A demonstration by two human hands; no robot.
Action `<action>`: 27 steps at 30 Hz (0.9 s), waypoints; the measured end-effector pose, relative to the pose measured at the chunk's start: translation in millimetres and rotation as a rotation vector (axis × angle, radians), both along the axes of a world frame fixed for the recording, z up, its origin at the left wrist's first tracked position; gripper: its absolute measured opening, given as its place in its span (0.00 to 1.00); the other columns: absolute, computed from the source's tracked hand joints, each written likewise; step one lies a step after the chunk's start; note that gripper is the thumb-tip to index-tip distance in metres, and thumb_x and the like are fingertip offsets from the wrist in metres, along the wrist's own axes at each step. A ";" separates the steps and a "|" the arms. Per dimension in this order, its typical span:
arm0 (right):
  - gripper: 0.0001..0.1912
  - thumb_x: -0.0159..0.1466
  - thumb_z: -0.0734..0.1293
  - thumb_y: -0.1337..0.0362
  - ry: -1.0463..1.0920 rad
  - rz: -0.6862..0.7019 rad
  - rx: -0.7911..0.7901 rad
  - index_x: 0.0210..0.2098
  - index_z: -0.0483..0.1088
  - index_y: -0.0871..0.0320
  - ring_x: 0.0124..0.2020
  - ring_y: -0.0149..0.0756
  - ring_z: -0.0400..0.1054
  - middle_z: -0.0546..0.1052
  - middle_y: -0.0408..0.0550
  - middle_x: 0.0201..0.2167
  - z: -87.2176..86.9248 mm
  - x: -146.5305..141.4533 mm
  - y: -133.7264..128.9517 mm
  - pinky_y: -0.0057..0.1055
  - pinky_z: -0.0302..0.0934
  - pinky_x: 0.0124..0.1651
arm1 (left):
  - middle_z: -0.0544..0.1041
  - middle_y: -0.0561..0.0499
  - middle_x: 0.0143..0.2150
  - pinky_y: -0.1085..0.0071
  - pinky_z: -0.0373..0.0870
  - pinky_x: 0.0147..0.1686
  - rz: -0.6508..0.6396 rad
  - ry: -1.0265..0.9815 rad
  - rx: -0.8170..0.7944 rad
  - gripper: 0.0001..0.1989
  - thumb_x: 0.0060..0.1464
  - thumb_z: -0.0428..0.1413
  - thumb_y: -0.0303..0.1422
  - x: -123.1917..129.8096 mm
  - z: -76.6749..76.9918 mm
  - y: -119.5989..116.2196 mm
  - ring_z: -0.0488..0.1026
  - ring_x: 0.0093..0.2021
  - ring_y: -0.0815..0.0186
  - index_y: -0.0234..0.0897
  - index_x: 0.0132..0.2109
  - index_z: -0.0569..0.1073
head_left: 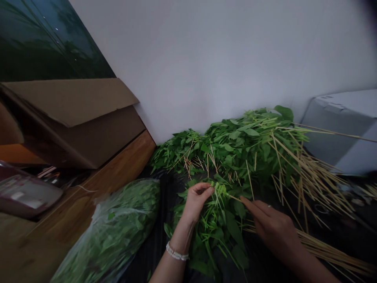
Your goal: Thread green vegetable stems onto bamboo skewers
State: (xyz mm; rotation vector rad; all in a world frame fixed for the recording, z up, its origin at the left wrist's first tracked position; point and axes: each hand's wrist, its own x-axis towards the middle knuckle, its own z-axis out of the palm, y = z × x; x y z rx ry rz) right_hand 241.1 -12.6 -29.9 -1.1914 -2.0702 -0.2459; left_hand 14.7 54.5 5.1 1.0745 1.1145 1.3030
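Thumb and forefinger of my left hand (198,198) are pinched on one side of a small folded bunch of pale green stems (220,192). My right hand (272,226) grips a thin bamboo skewer (235,197), whose far end meets the bunch; whether it passes through cannot be seen. Long green leaves (234,228) hang below the bunch and blend into the loose leafy greens (206,257) under both hands. Several bare bamboo skewers (326,249) lie beneath and to the right of my right hand.
A pile of leafy greens on skewers (229,147) lies along the white wall (212,63). At left are a clear bag of leaves (126,220), a cardboard box (97,133) and a plastic container (26,192). A white box (344,129) stands at right, behind jutting skewers (315,177).
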 end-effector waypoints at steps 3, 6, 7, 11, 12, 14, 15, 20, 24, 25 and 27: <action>0.29 0.61 0.56 0.75 -0.029 0.017 0.034 0.60 0.64 0.55 0.37 0.32 0.74 0.78 0.49 0.40 3.2 -1.0 -0.3 0.25 0.67 0.40 | 0.78 0.51 0.31 0.72 0.67 0.38 -0.090 -0.005 0.052 0.19 0.38 0.69 0.43 4.3 3.4 -4.6 0.73 0.32 0.68 0.35 0.35 0.79; 0.28 0.62 0.56 0.74 -0.035 0.012 0.067 0.62 0.62 0.55 0.38 0.33 0.73 0.78 0.49 0.41 5.2 -1.0 -1.7 0.26 0.66 0.41 | 0.80 0.48 0.36 0.69 0.69 0.42 -0.270 0.035 0.088 0.23 0.37 0.70 0.41 9.4 9.6 -10.5 0.75 0.38 0.63 0.34 0.41 0.79; 0.28 0.63 0.56 0.74 -0.036 0.013 0.059 0.62 0.61 0.56 0.39 0.32 0.73 0.78 0.49 0.41 5.9 -0.5 -2.0 0.27 0.66 0.42 | 0.80 0.47 0.37 0.68 0.70 0.42 -0.294 0.057 0.093 0.22 0.37 0.70 0.39 10.0 11.1 -11.6 0.75 0.38 0.62 0.34 0.41 0.79; 0.25 0.65 0.58 0.74 -0.020 -0.006 0.091 0.61 0.63 0.57 0.38 0.31 0.73 0.78 0.48 0.41 10.9 4.9 0.6 0.27 0.64 0.42 | 0.81 0.46 0.36 0.67 0.71 0.43 -0.104 0.000 0.094 0.17 0.40 0.69 0.38 1.7 11.4 -6.3 0.76 0.36 0.63 0.33 0.37 0.80; 0.23 0.65 0.59 0.73 -0.012 -0.032 0.128 0.59 0.65 0.57 0.36 0.30 0.73 0.79 0.47 0.40 12.6 6.8 2.3 0.27 0.63 0.41 | 0.81 0.47 0.37 0.67 0.71 0.43 -0.026 -0.058 0.098 0.17 0.39 0.69 0.38 -2.7 10.4 -2.8 0.76 0.36 0.63 0.33 0.37 0.79; 0.18 0.66 0.62 0.70 -0.002 -0.091 0.192 0.55 0.69 0.57 0.32 0.30 0.73 0.79 0.46 0.36 15.5 10.2 6.2 0.27 0.62 0.37 | 0.81 0.49 0.38 0.68 0.70 0.44 0.121 -0.182 0.110 0.19 0.39 0.69 0.38 -12.1 8.5 4.9 0.77 0.37 0.64 0.36 0.39 0.78; 0.17 0.66 0.63 0.68 -0.004 -0.111 0.188 0.53 0.71 0.57 0.31 0.29 0.73 0.79 0.45 0.34 16.3 11.4 8.0 0.26 0.62 0.35 | 0.81 0.49 0.38 0.68 0.70 0.44 0.178 -0.232 0.114 0.19 0.39 0.69 0.38 -16.4 7.8 8.6 0.77 0.38 0.65 0.37 0.40 0.78; 0.13 0.69 0.58 0.64 0.174 -0.091 -0.021 0.44 0.73 0.56 0.32 0.30 0.74 0.79 0.45 0.34 14.5 13.6 13.3 0.25 0.65 0.37 | 0.80 0.49 0.43 0.70 0.69 0.46 0.295 -0.308 0.133 0.22 0.41 0.68 0.39 -24.2 6.6 16.9 0.77 0.42 0.65 0.39 0.45 0.75; 0.12 0.68 0.57 0.60 0.391 -0.126 -0.193 0.39 0.70 0.54 0.29 0.31 0.74 0.78 0.42 0.30 15.3 15.1 14.8 0.25 0.66 0.31 | 0.77 0.46 0.51 0.70 0.69 0.46 0.315 -0.249 0.173 0.24 0.49 0.62 0.45 -21.4 7.6 14.2 0.75 0.48 0.63 0.40 0.51 0.73; 0.12 0.69 0.56 0.59 0.432 -0.138 -0.241 0.38 0.70 0.54 0.26 0.30 0.73 0.78 0.41 0.28 16.5 15.6 15.1 0.25 0.65 0.29 | 0.76 0.46 0.51 0.70 0.68 0.47 0.352 -0.196 0.202 0.24 0.50 0.61 0.45 -20.9 9.3 12.8 0.74 0.49 0.63 0.41 0.52 0.72; 0.13 0.69 0.55 0.57 0.505 -0.147 -0.321 0.38 0.68 0.54 0.23 0.30 0.71 0.76 0.40 0.25 18.9 15.9 15.8 0.24 0.63 0.26 | 0.76 0.47 0.51 0.70 0.67 0.48 0.436 -0.062 0.289 0.23 0.49 0.62 0.42 -18.9 15.7 8.8 0.73 0.50 0.63 0.42 0.52 0.72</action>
